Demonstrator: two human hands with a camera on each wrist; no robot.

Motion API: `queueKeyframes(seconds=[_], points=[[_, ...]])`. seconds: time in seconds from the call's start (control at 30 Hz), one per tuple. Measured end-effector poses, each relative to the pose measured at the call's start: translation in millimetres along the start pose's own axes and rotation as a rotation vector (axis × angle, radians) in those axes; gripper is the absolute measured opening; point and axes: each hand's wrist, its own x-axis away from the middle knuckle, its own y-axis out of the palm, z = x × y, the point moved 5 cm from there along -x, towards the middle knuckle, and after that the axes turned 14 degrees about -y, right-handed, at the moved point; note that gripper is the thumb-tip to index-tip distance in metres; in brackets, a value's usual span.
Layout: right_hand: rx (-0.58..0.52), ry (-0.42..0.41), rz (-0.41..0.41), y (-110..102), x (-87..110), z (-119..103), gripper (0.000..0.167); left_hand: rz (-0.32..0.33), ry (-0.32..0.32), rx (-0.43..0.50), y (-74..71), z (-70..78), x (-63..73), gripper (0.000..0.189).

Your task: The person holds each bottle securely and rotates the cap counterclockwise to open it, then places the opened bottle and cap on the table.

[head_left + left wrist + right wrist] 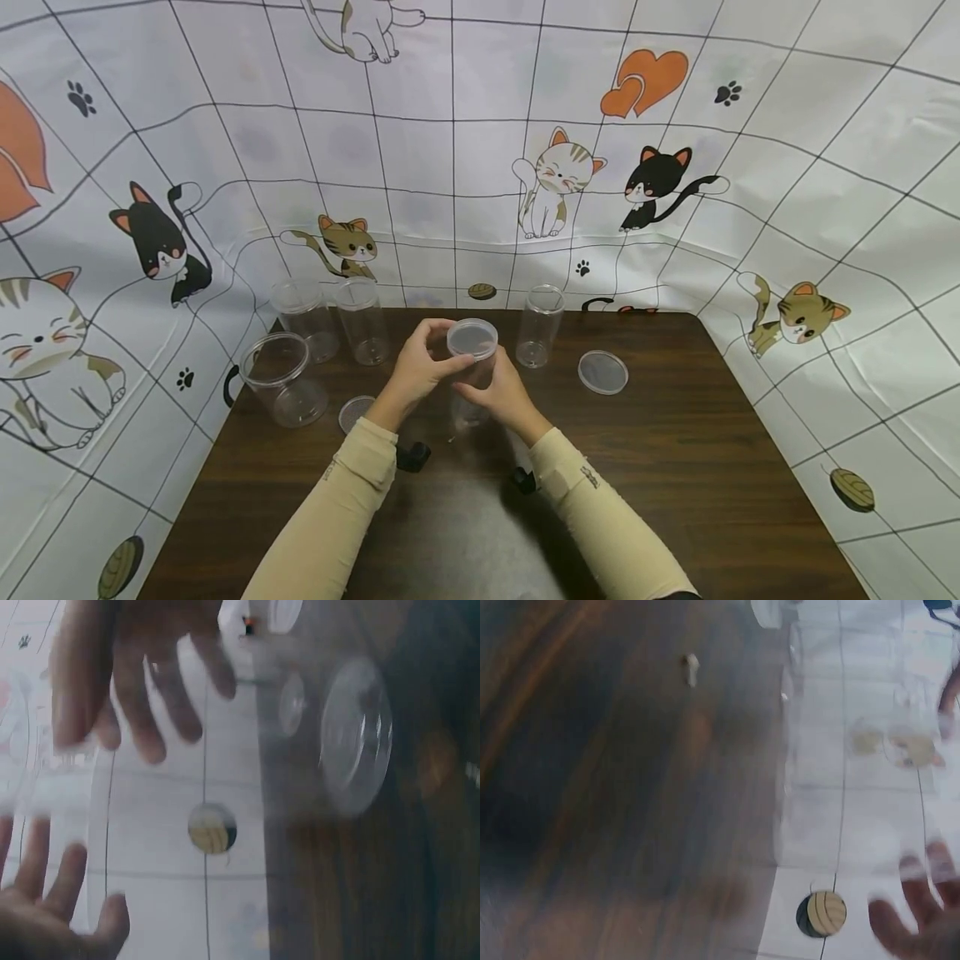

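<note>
A clear plastic jar (470,410) with a round lid (472,337) at its top is between both hands near the table's middle. My left hand (422,367) grips around the lid and upper rim, its thumb at the front edge. Lower down, my right hand (504,393) holds the jar's body from the right, thumb across the front. In the left wrist view the jar's round base (356,737) shows close over the wood, with the right hand (150,667) above and the left hand (64,915) at lower left. The right wrist view catches the jar's transparent side (817,757).
On the left stand a wide jar (285,383) without a lid and two taller jars, one of them here (365,321). Another tall jar (540,325) is at the back right. Loose lids lie left (356,412) and right (602,372). Cat-print sheeting (480,158) surrounds the table (675,492).
</note>
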Motion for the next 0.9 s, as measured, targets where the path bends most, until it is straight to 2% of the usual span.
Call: queueKeyframes(seconds=[0.1, 0.23, 0.3, 0.43, 0.57, 0.7, 0.8, 0.9], points=[[0.114, 0.003, 0.083, 2, 0.8, -3, 0.082, 0.086, 0.008, 0.012, 8.7, -1.0, 2.0, 0.068], [0.224, 0.057, 0.152, 4, 3.7, -7, 0.084, 0.191, 0.035, -0.019, 16.4, -0.9, 5.3, 0.074], [0.246, 0.079, 0.163, 4, 4.1, -8, 0.084, 0.222, 0.044, -0.025, 17.7, -1.1, 6.1, 0.076], [0.21, 0.075, 0.139, 4, 2.4, -10, 0.084, 0.238, 0.062, -0.025, 15.9, -1.5, 6.2, 0.078], [0.092, 0.04, 0.094, 2, -1.6, -9, 0.083, 0.179, 0.091, -0.024, 6.4, -2.7, 4.6, 0.091], [-0.06, 0.069, -0.004, -2, -1.0, -3, 0.084, 0.047, 0.099, -0.026, -9.2, -8.0, -1.0, 0.106], [-0.128, 0.083, -0.092, -6, 1.9, 0, 0.078, -0.05, 0.097, -0.044, -19.6, -12.0, -4.8, 0.099], [-0.146, 0.068, -0.153, -7, 3.2, 2, 0.073, -0.107, 0.095, -0.06, -26.2, -13.8, -6.7, 0.087]])
